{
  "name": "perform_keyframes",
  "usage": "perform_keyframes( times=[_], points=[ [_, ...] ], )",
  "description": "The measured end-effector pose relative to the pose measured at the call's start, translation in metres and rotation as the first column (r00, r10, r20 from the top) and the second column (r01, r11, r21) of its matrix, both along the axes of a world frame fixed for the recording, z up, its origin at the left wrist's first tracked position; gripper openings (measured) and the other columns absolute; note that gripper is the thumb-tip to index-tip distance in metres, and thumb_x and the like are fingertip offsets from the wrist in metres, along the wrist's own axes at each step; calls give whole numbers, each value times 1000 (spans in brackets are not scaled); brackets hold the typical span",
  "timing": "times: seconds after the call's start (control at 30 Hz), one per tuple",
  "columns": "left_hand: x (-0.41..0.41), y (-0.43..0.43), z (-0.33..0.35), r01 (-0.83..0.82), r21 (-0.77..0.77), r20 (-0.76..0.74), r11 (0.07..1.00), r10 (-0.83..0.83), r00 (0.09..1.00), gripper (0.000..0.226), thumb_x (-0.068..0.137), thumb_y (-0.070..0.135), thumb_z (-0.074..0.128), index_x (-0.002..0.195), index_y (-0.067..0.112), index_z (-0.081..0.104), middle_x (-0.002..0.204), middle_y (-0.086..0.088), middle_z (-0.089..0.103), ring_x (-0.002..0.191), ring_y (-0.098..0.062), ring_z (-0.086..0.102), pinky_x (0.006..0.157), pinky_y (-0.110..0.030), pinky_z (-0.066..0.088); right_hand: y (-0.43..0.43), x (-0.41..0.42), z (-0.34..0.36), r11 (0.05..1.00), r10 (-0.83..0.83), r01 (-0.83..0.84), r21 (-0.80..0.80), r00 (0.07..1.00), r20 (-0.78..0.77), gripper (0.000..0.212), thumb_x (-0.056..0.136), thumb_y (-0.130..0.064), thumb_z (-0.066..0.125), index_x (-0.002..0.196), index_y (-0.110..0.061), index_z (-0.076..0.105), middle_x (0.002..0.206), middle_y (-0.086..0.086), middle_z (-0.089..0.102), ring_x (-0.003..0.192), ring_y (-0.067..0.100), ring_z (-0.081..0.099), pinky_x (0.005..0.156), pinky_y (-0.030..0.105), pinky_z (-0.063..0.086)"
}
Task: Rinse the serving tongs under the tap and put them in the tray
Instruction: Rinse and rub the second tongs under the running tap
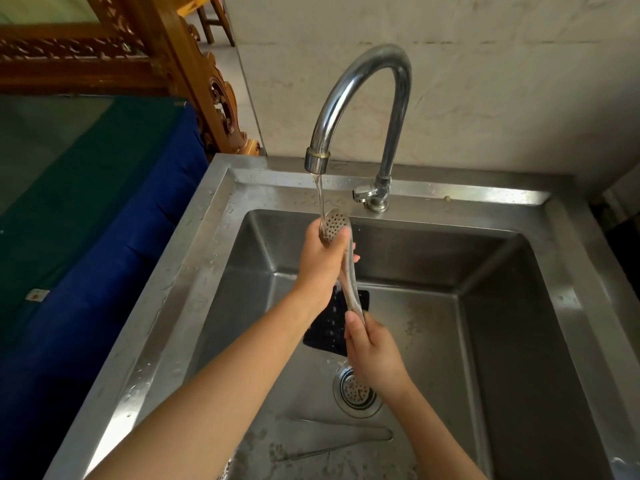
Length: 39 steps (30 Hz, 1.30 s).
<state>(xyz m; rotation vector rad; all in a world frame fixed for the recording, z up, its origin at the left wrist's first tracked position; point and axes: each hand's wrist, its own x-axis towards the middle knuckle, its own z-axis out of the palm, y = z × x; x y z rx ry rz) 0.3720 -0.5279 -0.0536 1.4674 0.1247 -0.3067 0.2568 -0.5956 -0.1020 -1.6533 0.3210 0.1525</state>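
The steel serving tongs (350, 271) stand nearly upright over the sink, their perforated round head just under the tap's spout. A thin stream of water from the curved chrome tap (360, 88) runs onto that head. My left hand (320, 261) is closed around the upper part of the tongs, fingers against the perforated head. My right hand (372, 355) grips the lower, hinged end. No tray is in view.
The deep steel sink (214, 244) has a drain strainer (356, 393) at its bottom and a dark perforated mat (327, 329) beside it. Another pair of steel tongs (339, 441) lies on the sink floor near me. A blue-and-green covered surface (86, 209) is at left.
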Motion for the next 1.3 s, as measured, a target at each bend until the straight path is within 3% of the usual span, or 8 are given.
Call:
perform_keyframes(
  times=[0.23, 0.37, 0.53, 0.63, 0.8, 0.93, 1.07, 1.3],
  points=[
    [-11, 0, -3, -48, 158, 97, 986, 33, 995, 78, 89, 3, 55, 149, 18, 7, 135, -8, 42, 100, -20, 61, 58, -10, 50, 9, 0, -7, 998, 37, -41, -47, 997, -72, 33, 96, -39, 37, 77, -17, 51, 51, -5, 49, 40, 5, 44, 45, 24, 38],
    [-10, 21, -2, -32, 151, 96, 988, 18, 995, 63, 92, 12, 55, 145, 19, 22, 128, -10, 53, 100, -18, 63, 65, -17, 55, 4, 14, 5, 998, 39, -46, -43, 989, -141, 54, 93, -53, 23, 99, -16, 62, 83, 8, 69, 75, 17, 65, 69, 29, 54],
    [-6, 40, 4, -37, 331, 164, 943, -18, 986, 54, 92, 10, 48, 142, 18, 27, 120, 8, 55, 92, 7, 58, 74, -11, 46, -15, 65, 42, 966, 15, 19, -258, 992, 127, 43, 95, -41, 36, 134, -22, 42, 116, 0, 61, 100, 13, 59, 90, 33, 49],
    [-6, 45, 11, 19, 360, 182, 933, -90, 979, 58, 92, 8, 46, 144, 22, 22, 119, 16, 48, 112, -4, 51, 94, -26, 45, -13, 102, 66, 916, 203, -100, -389, 952, 231, 67, 87, -27, 60, 143, -21, 26, 122, -4, 52, 100, 8, 54, 90, 28, 46],
    [-9, 55, 19, 5, 403, 262, 915, -120, 957, 62, 91, 5, 45, 143, 28, 20, 122, 16, 45, 101, 9, 50, 78, 3, 38, -7, 132, 80, 824, 337, -180, -537, 918, 211, 48, 83, -7, 62, 126, -19, 46, 100, 2, 62, 83, 15, 61, 66, 13, 46],
    [-17, 63, 17, -37, 404, 311, 914, -100, 945, 66, 90, 1, 47, 142, 29, 18, 122, 12, 46, 107, -6, 52, 77, 3, 39, 3, 130, 73, 882, 250, -119, -455, 938, 240, 24, 86, -7, 58, 109, -16, 54, 92, 1, 64, 79, 16, 63, 71, 24, 53],
    [-24, 68, 10, -44, 422, 313, 906, -100, 944, 68, 87, -5, 48, 142, 21, 19, 108, 25, 45, 94, 0, 59, 69, -1, 42, 9, 130, 64, 895, 167, -24, -445, 943, 286, 12, 91, -13, 53, 102, -10, 59, 75, -9, 57, 65, 3, 54, 57, 4, 42],
    [-35, 62, 13, -224, 430, 386, 875, 47, 921, 31, 87, 16, 60, 106, 32, 42, 78, 12, 60, 56, 4, 61, 46, -8, 45, 13, 129, 60, 895, -107, 249, -370, 925, 364, 30, 99, -24, 38, 89, -8, 62, 56, -10, 48, 46, 2, 44, 43, 10, 37]
  ],
)
